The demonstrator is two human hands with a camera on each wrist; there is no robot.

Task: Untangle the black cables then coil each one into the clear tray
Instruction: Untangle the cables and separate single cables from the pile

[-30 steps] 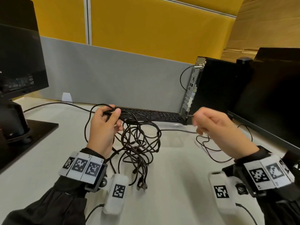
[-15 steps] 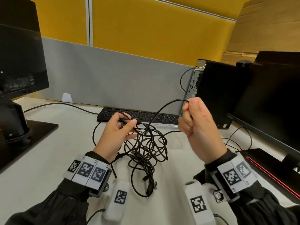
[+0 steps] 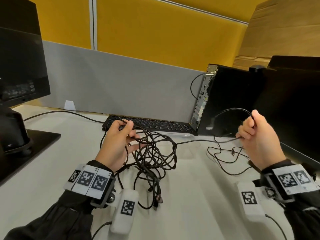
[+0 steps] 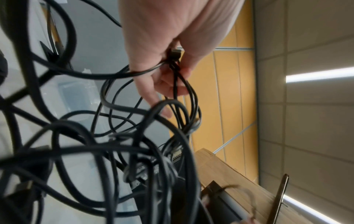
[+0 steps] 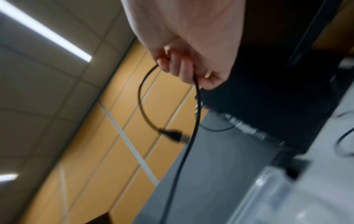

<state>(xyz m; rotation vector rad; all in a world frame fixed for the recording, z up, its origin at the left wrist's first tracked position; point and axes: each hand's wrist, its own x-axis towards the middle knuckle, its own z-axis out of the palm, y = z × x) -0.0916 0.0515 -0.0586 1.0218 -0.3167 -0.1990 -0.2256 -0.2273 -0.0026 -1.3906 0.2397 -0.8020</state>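
Keyboard point(image 3: 152, 124), computer tower point(image 3: 228, 101), monitors point(image 3: 20, 63)

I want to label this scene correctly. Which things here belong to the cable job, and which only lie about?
Job: cable tangle, pulled-out cable, clear tray, left hand, right hand.

Lying about: keyboard, computer case, monitors.

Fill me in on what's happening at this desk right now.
A person is untangling black cables. The left hand grips several strands at the top of the tangle, which hangs down to the desk. The right hand holds one thinner cable drawn out sideways from the tangle, with a small loop of it arching over the fist. The clear tray sits in front of the keyboard, and no cable looks coiled into it yet.
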